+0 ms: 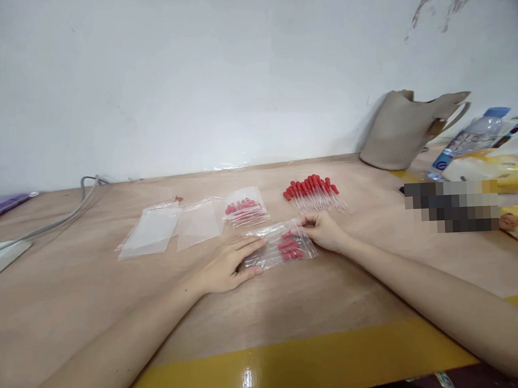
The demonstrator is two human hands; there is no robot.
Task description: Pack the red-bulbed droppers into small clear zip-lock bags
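A clear plastic bag (pixel 270 252) lies flat on the table, with several red-capped droppers (pixel 290 250) inside it. My left hand (pixel 230 264) rests on the bag's left end, thumb and fingers apart. At the bag's right end, my right hand (pixel 320 230) pinches its far corner between thumb and fingers. Just beyond that hand is a loose pile of droppers (pixel 312 189), red bulbs pointing away and clear thin stems toward me. Filled bags (pixel 246 209) with red bulbs showing are stacked behind the bag. Left of them lie flat clear bags (pixel 155 227) and another flat bag (pixel 199 224).
On the right stand a beige bag (pixel 404 127) and a water bottle (pixel 471 142), near yellow packages (pixel 494 169) and a pixelated dark patch. A grey cable (pixel 77 210) runs to a white power strip (pixel 6 256) on the left. Yellow tape (pixel 292 361) lines the table's front edge.
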